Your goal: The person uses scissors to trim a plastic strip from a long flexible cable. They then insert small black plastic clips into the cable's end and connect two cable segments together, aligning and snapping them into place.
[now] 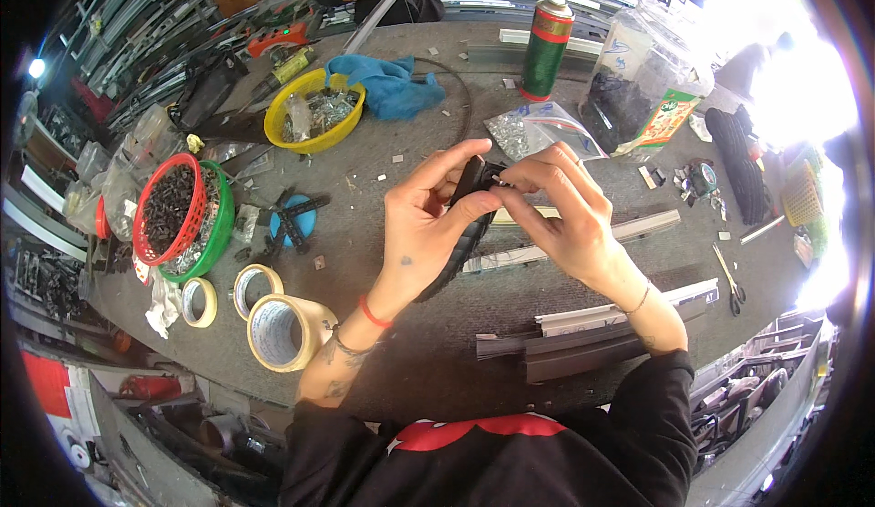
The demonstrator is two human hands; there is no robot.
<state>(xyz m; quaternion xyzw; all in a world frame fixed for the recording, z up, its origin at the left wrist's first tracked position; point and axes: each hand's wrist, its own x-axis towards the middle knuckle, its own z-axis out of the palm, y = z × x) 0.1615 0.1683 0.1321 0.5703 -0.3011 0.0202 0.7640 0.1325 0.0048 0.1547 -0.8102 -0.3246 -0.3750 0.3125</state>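
Your left hand [427, 220] holds a black strip [467, 239] centrally over the table [365, 202]; your right hand [570, 206] meets its one-o'clock end, grip narrow, contents unclear. Scissors [733, 281] lie well apart, near the four-o'clock edge.

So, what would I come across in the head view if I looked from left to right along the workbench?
Red basket of small dark parts → yellow basket → left hand, holding a black strip → right hand → scissors → pale yellow mesh basket.
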